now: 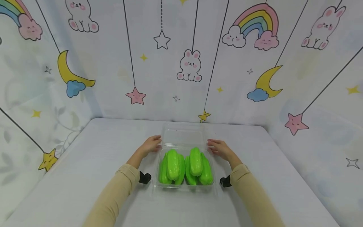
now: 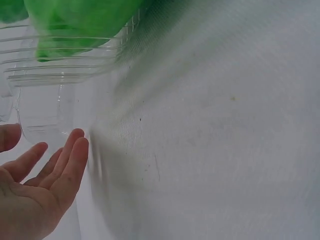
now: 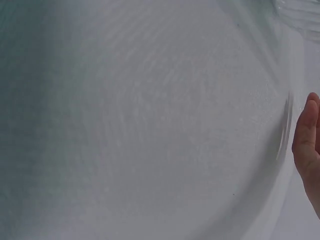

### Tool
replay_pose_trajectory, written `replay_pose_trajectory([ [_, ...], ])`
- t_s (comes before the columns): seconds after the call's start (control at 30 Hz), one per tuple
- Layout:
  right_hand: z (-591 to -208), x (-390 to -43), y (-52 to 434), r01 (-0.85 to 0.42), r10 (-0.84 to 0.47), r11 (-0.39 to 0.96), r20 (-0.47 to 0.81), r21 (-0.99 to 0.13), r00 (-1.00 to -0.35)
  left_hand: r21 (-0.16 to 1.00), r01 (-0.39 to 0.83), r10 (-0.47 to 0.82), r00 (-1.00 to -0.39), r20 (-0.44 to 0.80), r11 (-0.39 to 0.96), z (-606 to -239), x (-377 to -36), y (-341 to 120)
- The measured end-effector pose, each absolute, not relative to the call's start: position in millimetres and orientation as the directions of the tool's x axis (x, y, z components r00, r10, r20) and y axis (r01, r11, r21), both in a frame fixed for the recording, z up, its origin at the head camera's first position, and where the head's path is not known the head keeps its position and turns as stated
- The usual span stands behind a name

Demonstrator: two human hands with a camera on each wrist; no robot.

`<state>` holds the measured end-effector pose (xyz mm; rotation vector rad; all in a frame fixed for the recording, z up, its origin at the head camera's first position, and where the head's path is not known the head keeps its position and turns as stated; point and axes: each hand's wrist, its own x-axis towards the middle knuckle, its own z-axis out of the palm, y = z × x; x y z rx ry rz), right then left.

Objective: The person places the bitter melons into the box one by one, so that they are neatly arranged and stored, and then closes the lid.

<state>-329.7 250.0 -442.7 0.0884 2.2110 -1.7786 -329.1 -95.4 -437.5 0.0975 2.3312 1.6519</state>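
A clear plastic clamshell box (image 1: 185,186) lies on the table with its lid (image 1: 183,136) folded back away from me. Inside are several glossy, bright green, long vegetables (image 1: 172,164), piled in two groups side by side; their exact kind is unclear. My left hand (image 1: 151,145) is at the box's left side near the hinge, fingers extended and parted in the left wrist view. Opposite it, my right hand (image 1: 220,148) is by the right side near the lid, its fingers fairly straight. Whether either hand touches the plastic, I cannot tell.
A white-covered table (image 1: 99,151) spreads around the box. Behind it and at both sides hangs a pale cloth (image 1: 107,63) printed with rabbits, stars, moons and rainbows. Dark wrist devices (image 1: 145,178) sit under both sleeves beside the box.
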Motion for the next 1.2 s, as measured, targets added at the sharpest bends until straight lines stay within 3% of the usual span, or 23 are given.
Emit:
replay_pose_trajectory([
  [0.17, -439, -327, 245, 0.239, -0.126, 0.142, -0.257, -0.961, -0.958, 0.957, -0.102, 0.191, -0.969, -0.158, 0.272, -437, -329, -96],
  [0.4, -426, -319, 246, 0.141, -0.055, 0.067, -0.144, -0.988, -0.988, 0.989, -0.004, 0.134, -0.991, -0.024, 0.15, -431, -328, -98],
  [0.67, -412, -304, 261, 0.034, -0.09, 0.26, -0.06, -0.965, -0.994, 0.958, 0.174, 0.163, -0.977, 0.138, 0.228, -426, -312, -106],
  [0.87, -410, -292, 269, -0.05, -0.181, 0.417, -0.029, -0.908, -0.983, 0.841, 0.352, 0.217, -0.934, 0.285, 0.41, -422, -295, -120],
  [1.03, -407, -278, 274, -0.163, -0.269, 0.527, 0.018, -0.834, -0.963, 0.787, 0.363, 0.27, -0.928, 0.257, 0.499, -418, -277, -124],
  [1.2, -405, -260, 275, -0.196, -0.371, 0.546, -0.026, -0.814, -0.928, 0.808, 0.276, 0.278, -0.95, 0.146, 0.52, -421, -259, -122],
])
